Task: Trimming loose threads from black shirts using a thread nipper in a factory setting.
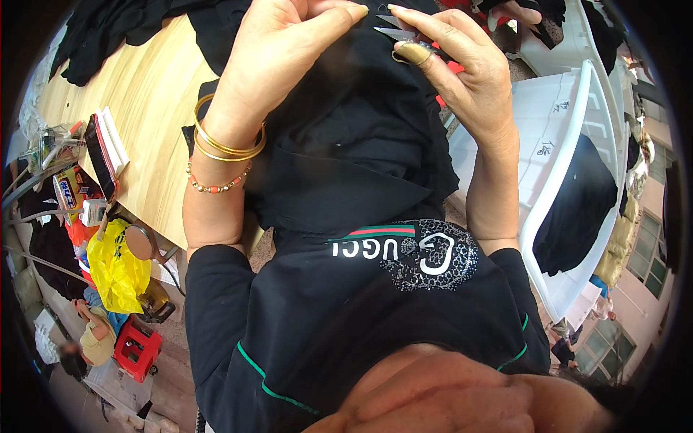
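My left hand (289,50) is at the top of the view, thumb and finger pressed together in a pinch. What it holds there is too small to make out. Close beside it, my right hand (465,68) grips small thread snips (395,33), whose two pointed blades stand apart and point toward the left hand. A gold-coloured cover (413,52) sits at the tip of the right thumb. Black fabric (346,137) lies in folds over my lap and reaches up beneath both hands. The fingers at the upper edge are partly cut off.
On my left stands a light wooden table (155,94) with more black cloth (137,32) heaped at its far edge. A yellow plastic bag (119,267) hangs by it, above a red stool (137,350). To my right, a white plastic bin (556,209) holds black cloth (581,209).
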A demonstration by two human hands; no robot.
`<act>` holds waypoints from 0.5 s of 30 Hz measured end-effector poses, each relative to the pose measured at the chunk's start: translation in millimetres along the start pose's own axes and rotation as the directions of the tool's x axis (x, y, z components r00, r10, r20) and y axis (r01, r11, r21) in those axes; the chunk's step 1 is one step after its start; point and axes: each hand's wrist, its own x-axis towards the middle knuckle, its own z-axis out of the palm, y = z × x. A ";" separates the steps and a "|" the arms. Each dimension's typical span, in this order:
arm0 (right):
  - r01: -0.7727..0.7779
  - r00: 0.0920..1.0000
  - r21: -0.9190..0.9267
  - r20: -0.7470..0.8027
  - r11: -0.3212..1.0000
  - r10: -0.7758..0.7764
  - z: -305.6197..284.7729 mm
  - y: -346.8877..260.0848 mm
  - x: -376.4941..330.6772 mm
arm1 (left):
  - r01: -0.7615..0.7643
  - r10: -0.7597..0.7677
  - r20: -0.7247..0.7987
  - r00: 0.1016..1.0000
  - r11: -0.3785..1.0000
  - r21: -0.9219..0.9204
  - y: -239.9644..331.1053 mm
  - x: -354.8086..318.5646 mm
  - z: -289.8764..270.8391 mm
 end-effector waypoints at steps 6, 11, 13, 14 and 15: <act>0.109 0.993 0.000 0.039 0.994 -0.109 1.8 14.2 -3.6 | 0.037 -0.037 -0.003 0.999 0.999 0.030 1.0 -3.6 -1.2; -0.105 0.993 0.400 -0.005 0.911 0.117 16.6 24.3 -5.2 | -0.013 0.014 0.012 1.000 0.998 -0.067 3.7 -6.5 3.5; -0.331 0.944 0.591 0.212 0.736 0.254 17.8 33.6 -13.4 | -0.032 0.032 0.004 0.999 0.996 -0.083 8.5 -8.9 7.0; -0.361 0.932 0.610 0.253 0.706 0.258 23.9 32.7 -15.9 | -0.020 0.023 0.041 0.999 0.997 -0.079 9.1 -10.3 6.2; -0.357 0.925 0.508 0.311 0.784 0.219 16.4 34.7 -13.7 | -0.008 0.014 0.077 0.997 0.997 -0.077 9.4 -11.4 4.8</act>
